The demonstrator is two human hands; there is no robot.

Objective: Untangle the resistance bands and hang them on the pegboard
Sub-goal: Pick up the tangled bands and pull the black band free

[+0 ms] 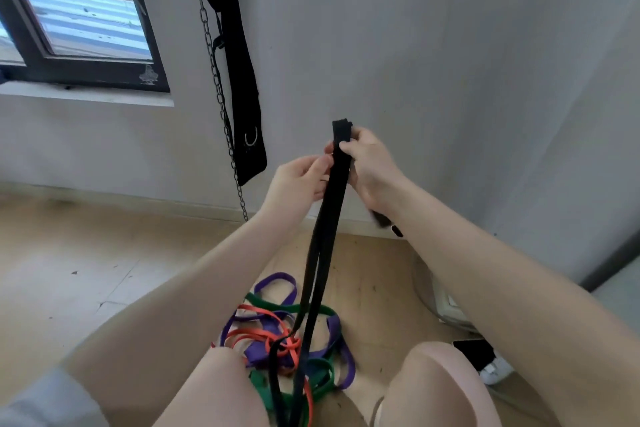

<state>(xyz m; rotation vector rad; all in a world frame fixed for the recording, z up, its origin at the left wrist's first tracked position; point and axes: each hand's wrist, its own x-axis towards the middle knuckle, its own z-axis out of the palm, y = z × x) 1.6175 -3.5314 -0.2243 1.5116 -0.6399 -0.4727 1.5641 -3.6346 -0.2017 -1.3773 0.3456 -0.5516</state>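
A long black resistance band (325, 243) is held up in front of the wall, its two strands running down into a tangled pile on the floor. My right hand (369, 163) grips its folded top end. My left hand (299, 184) pinches the band just below, from the left side. The pile between my knees mixes purple bands (278, 282), green bands (263, 300) and an orange band (263, 333), with the black strands threaded through the knot. No pegboard is in view.
A black padded strap (242, 80) and a metal chain (218, 87) hang on the grey wall to the left. A window (76, 10) is at upper left. A phone (472, 354) and a white fan base (446, 305) sit on the wooden floor at right.
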